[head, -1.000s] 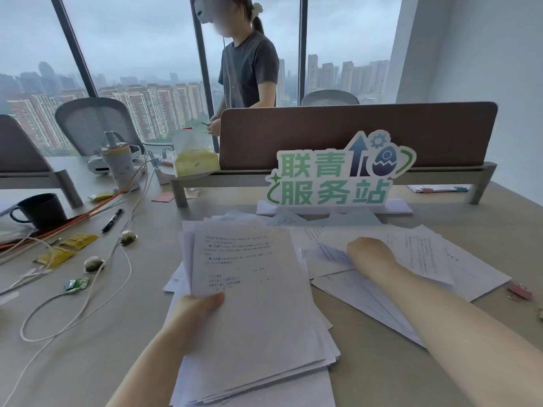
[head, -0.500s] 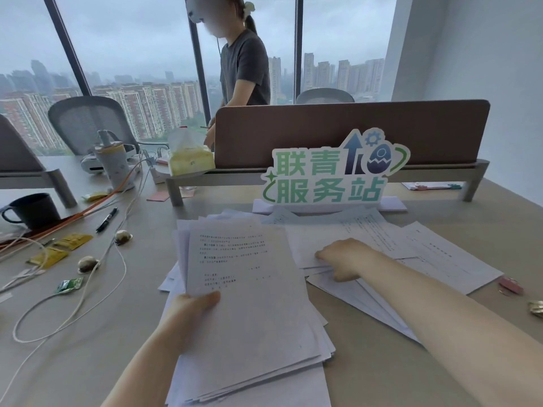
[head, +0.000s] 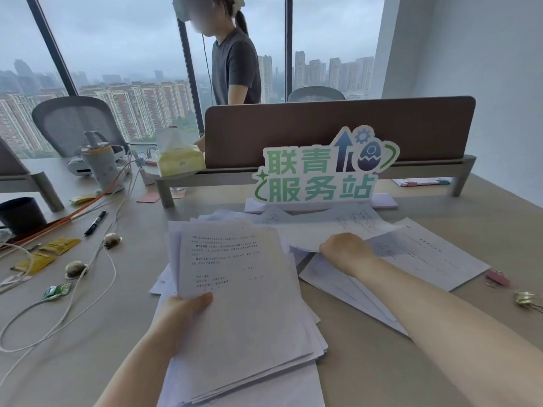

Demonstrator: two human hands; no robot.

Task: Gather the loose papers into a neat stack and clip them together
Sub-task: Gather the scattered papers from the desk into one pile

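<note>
A rough stack (head: 244, 292) is gripped by the left hand (head: 182, 311), a loose sheet (head: 338, 230) pinched by the right hand (head: 343, 249); squaring and clipping are judged undone.

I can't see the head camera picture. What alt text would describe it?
A person's left hand holds a thick stack of printed papers above a desk, while the right hand grips a loose sheet from others spread beside it. A pink binder clip lies at the right; another person stands behind a divider.
</note>
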